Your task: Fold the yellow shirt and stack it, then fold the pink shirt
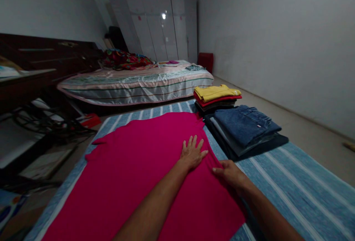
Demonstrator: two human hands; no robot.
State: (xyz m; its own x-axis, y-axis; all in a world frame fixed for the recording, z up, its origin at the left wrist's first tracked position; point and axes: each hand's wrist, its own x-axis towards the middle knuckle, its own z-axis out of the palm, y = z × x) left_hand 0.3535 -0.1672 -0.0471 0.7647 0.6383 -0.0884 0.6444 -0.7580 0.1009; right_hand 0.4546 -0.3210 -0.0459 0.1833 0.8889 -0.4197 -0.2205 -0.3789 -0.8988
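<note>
A bright pink shirt (133, 167) lies spread out on a blue-and-white striped cover. My left hand (192, 154) rests flat on it near its right side, palm down with the fingers spread. At the shirt's right edge, my right hand (229, 172) pinches the fabric, thumb on top and the other fingers partly hidden beneath. Small folds run through the cloth between the two hands. Just beyond my right hand are folded blue jeans (244, 122) on top of darker folded garments. Behind them is a stack topped by a yellow folded garment (217, 92).
The striped cover (299, 174) extends to the right. A bed (138, 85) with a shiny striped spread and a red patterned blanket (124, 60) stands farther back. To the left is a dark table with a metal wheel frame (41, 117). A wardrobe (158, 26) lines the back wall.
</note>
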